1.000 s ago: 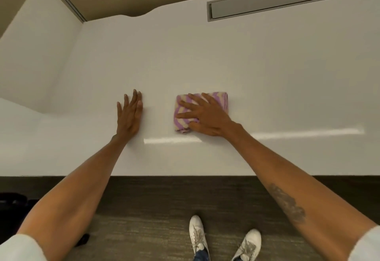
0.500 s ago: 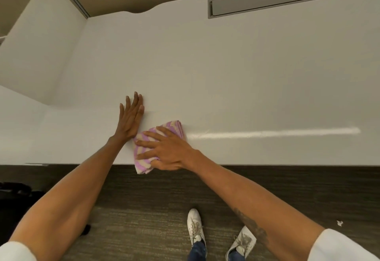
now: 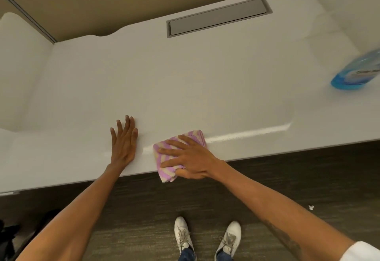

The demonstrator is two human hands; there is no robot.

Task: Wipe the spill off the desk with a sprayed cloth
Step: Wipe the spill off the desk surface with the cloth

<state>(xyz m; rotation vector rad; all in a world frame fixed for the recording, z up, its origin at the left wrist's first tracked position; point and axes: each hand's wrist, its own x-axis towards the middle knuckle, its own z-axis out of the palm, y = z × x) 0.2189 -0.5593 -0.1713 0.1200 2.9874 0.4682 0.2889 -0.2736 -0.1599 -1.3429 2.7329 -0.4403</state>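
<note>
A folded pink-and-cream striped cloth [image 3: 162, 153] lies at the front edge of the white desk [image 3: 185, 88], one corner hanging over the edge. My right hand [image 3: 189, 157] presses flat on top of it, fingers spread, thumb under the overhanging part. My left hand [image 3: 124, 140] rests flat on the desk just left of the cloth, palm down, holding nothing. A thin wet streak [image 3: 246, 134] shines on the desk to the right of the cloth. A blue spray bottle [image 3: 357, 73] is at the far right of the desk, blurred.
A grey cable hatch [image 3: 218, 17] is set into the back of the desk. White side panels [image 3: 18, 71] rise at the left and right. Below the desk edge are dark carpet, my white shoes [image 3: 183, 234] and a dark object [image 3: 8, 238] at the bottom left.
My right hand first slid the cloth left and toward the front edge, then back to the right along the edge. The view shifted, bringing the spray bottle in. My left hand stayed planted.
</note>
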